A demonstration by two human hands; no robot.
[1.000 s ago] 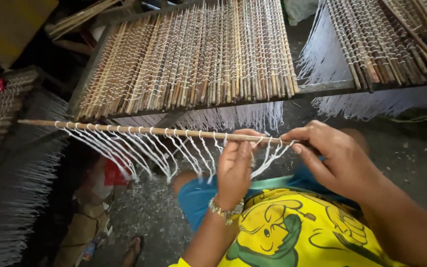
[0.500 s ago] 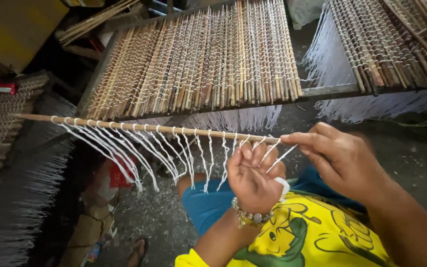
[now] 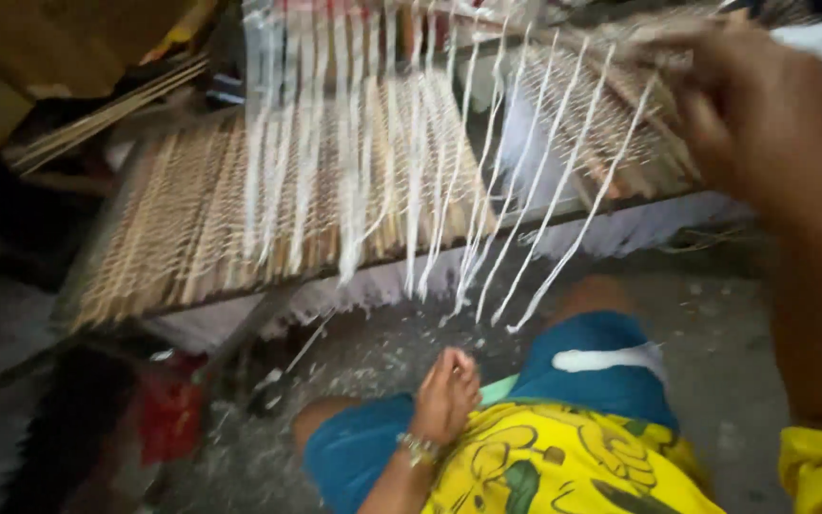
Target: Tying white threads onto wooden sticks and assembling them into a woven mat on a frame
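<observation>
Lifted now, well above where it hung half a second ago: the thin stick (image 3: 563, 38) with its row of knotted white cords (image 3: 411, 181), blurred with motion, up near the top edge of the view and in front of the slanted rack of tied sticks (image 3: 240, 219). Raised with it, the right hand (image 3: 763, 114), fingers closed round the stick's right end, though too smeared to make out exactly how. No longer at the stick: the left hand (image 3: 444, 395), dropped low to the lap beside the blue shorts (image 3: 582, 381), fingers curled loosely, holding nothing that shows. Cords dangling free and slanting down from the stick, ends loose above the littered floor (image 3: 382, 352). Judging from the release and the lift, knotting on this stick looks finished or paused, and the piece seems to be on its way toward the rack. At the left, a dark heap and something red (image 3: 168, 414), too blurred to name.
</observation>
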